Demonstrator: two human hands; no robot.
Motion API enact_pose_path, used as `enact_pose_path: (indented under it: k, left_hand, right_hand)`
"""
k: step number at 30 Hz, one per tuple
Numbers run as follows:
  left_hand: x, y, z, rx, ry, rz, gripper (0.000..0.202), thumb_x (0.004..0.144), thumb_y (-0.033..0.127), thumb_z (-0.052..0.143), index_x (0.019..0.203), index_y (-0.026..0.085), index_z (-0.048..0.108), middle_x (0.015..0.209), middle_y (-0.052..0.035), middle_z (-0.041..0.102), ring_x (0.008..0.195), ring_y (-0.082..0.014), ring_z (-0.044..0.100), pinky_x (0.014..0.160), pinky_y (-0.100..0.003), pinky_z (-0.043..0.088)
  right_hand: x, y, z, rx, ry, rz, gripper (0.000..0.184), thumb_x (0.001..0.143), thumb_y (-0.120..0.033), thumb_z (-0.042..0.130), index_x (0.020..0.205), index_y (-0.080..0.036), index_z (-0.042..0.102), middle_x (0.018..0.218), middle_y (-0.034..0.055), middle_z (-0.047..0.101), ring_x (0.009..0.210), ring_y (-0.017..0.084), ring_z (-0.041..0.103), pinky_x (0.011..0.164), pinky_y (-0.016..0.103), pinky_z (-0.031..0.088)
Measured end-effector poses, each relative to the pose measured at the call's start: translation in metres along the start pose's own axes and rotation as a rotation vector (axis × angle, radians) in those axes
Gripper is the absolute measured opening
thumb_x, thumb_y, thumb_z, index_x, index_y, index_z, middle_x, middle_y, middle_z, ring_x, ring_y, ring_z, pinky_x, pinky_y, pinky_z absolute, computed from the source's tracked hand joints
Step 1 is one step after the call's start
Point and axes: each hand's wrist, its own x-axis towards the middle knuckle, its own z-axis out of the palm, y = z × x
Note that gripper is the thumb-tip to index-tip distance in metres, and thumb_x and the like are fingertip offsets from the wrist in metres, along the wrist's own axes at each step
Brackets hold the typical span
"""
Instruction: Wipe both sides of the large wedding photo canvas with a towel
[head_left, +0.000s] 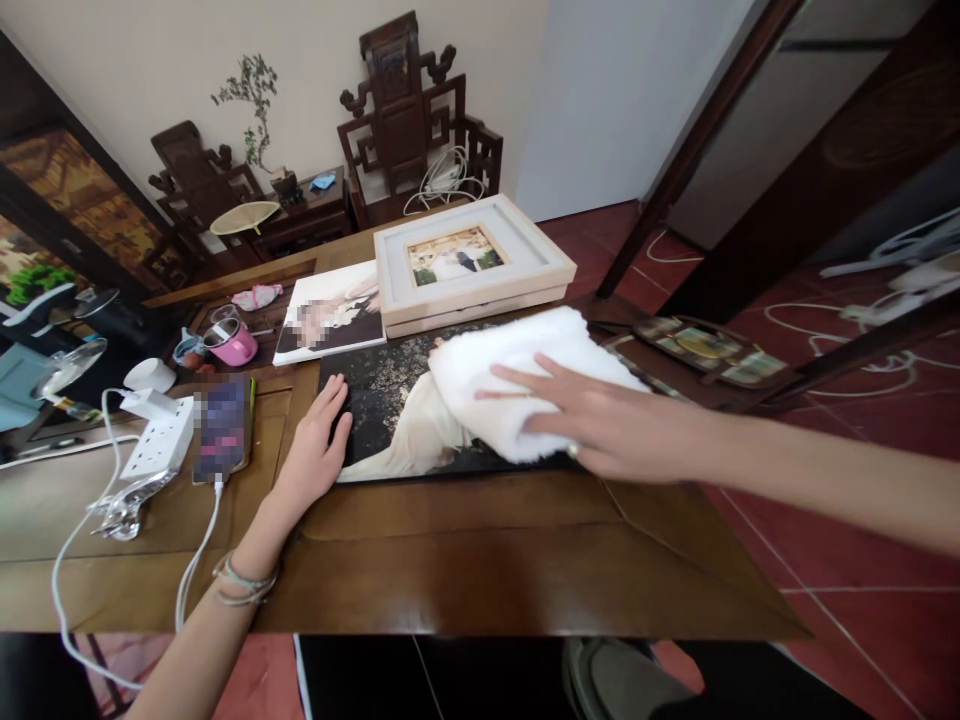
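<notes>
A dark photo panel (367,400) showing a long pale dress lies flat on the wooden table. At its left edge rests my left hand (319,440), open, with fingertips on the border. My right hand (577,410) holds a folded fluffy white cloth (502,345) down on the panel's right part. Its fingers spread over the cloth, and the lower ones sink into the pile. Much of the panel's right half is hidden under the cloth.
Behind lie a framed photo (476,255) in a pale wood frame and a white-edged photo panel (330,310). To the left are a power strip (159,440), a charging phone (223,430), cables and a pink mug (231,343). A brown patterned item (697,350) lies right of the cloth.
</notes>
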Motion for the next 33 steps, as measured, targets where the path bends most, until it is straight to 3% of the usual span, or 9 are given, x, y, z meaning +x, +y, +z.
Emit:
enact_pose_path:
  k: [3, 7, 10, 13, 17, 20, 23, 29, 33]
  left_hand:
    - [0.000, -0.001, -0.001, -0.004, -0.008, 0.002, 0.048, 0.097, 0.033, 0.040, 0.138, 0.010, 0.048, 0.151, -0.0162, 0.040, 0.142, -0.0246, 0.034, 0.118, -0.047, 0.026]
    - [0.000, -0.001, -0.001, -0.003, -0.008, 0.006, 0.048, 0.097, 0.033, 0.040, 0.139, 0.009, 0.047, 0.150, -0.0165, 0.040, 0.142, -0.0243, 0.034, 0.118, -0.047, 0.026]
    - [0.000, -0.002, -0.001, 0.001, -0.012, 0.006, 0.048, 0.097, 0.033, 0.039, 0.139, 0.009, 0.047, 0.150, -0.0164, 0.040, 0.142, -0.0244, 0.034, 0.118, -0.047, 0.026]
    - [0.000, -0.002, 0.000, 0.005, -0.012, 0.005, 0.049, 0.097, 0.032, 0.038, 0.139, 0.009, 0.047, 0.150, -0.0167, 0.040, 0.142, -0.0245, 0.033, 0.118, -0.047, 0.026]
    - [0.000, -0.001, 0.001, 0.014, -0.009, 0.000, 0.049, 0.097, 0.031, 0.039, 0.138, 0.006, 0.047, 0.150, -0.0183, 0.040, 0.142, -0.0244, 0.033, 0.118, -0.046, 0.026]
    - [0.000, -0.001, 0.001, 0.011, -0.006, 0.004, 0.048, 0.097, 0.031, 0.039, 0.138, 0.007, 0.047, 0.150, -0.0179, 0.040, 0.142, -0.0245, 0.034, 0.118, -0.047, 0.026]
    - [0.000, -0.001, 0.001, 0.003, -0.003, 0.008, 0.048, 0.097, 0.031, 0.040, 0.138, 0.010, 0.048, 0.150, -0.0168, 0.041, 0.142, -0.0248, 0.034, 0.118, -0.048, 0.027]
    - [-0.002, -0.001, 0.001, -0.007, 0.004, 0.012, 0.047, 0.097, 0.033, 0.041, 0.138, 0.012, 0.048, 0.150, -0.0159, 0.041, 0.142, -0.0255, 0.035, 0.117, -0.049, 0.027]
    - [-0.002, 0.000, 0.000, -0.001, -0.007, 0.009, 0.048, 0.097, 0.033, 0.040, 0.139, 0.011, 0.047, 0.150, -0.0165, 0.040, 0.142, -0.0257, 0.034, 0.118, -0.048, 0.026]
  right_hand:
    - [0.022, 0.032, -0.007, -0.031, -0.050, 0.126, 0.057, 0.065, 0.003, 0.040, 0.116, -0.011, 0.060, 0.150, 0.0222, 0.036, 0.142, 0.033, 0.023, 0.110, 0.065, 0.025]
    - [0.033, 0.039, -0.008, -0.043, -0.091, 0.167, 0.060, 0.064, 0.005, 0.038, 0.116, -0.014, 0.060, 0.155, 0.0159, 0.030, 0.144, 0.036, 0.012, 0.106, 0.073, 0.023]
    - [0.021, 0.020, -0.002, -0.041, -0.084, 0.121, 0.060, 0.062, 0.005, 0.038, 0.111, -0.017, 0.063, 0.157, 0.0099, 0.028, 0.145, 0.034, 0.004, 0.106, 0.073, 0.023]
    - [-0.003, -0.015, 0.005, -0.030, -0.022, 0.056, 0.055, 0.060, 0.005, 0.038, 0.101, -0.018, 0.067, 0.155, 0.0080, 0.031, 0.145, 0.032, 0.000, 0.108, 0.072, 0.019]
    - [-0.030, -0.064, 0.009, 0.027, -0.004, 0.037, 0.048, 0.056, 0.005, 0.039, 0.085, -0.019, 0.069, 0.156, 0.0039, 0.029, 0.145, 0.033, 0.004, 0.111, 0.070, 0.016]
    - [-0.034, -0.079, 0.007, 0.056, -0.016, 0.050, 0.051, 0.053, 0.004, 0.040, 0.087, -0.020, 0.069, 0.156, 0.0014, 0.030, 0.145, 0.031, 0.008, 0.113, 0.066, 0.015]
    - [-0.021, -0.062, 0.005, 0.053, 0.002, 0.025, 0.054, 0.054, 0.004, 0.040, 0.091, -0.021, 0.070, 0.153, 0.0035, 0.036, 0.145, 0.032, 0.011, 0.111, 0.069, 0.019]
    - [0.038, 0.000, -0.004, -0.064, -0.046, 0.070, 0.061, 0.061, 0.005, 0.040, 0.112, -0.017, 0.064, 0.152, 0.0123, 0.038, 0.143, 0.037, 0.019, 0.103, 0.073, 0.029]
    - [0.068, 0.011, -0.009, -0.105, -0.101, 0.132, 0.067, 0.063, 0.005, 0.040, 0.124, -0.015, 0.058, 0.153, 0.0154, 0.035, 0.141, 0.040, 0.022, 0.097, 0.075, 0.033]
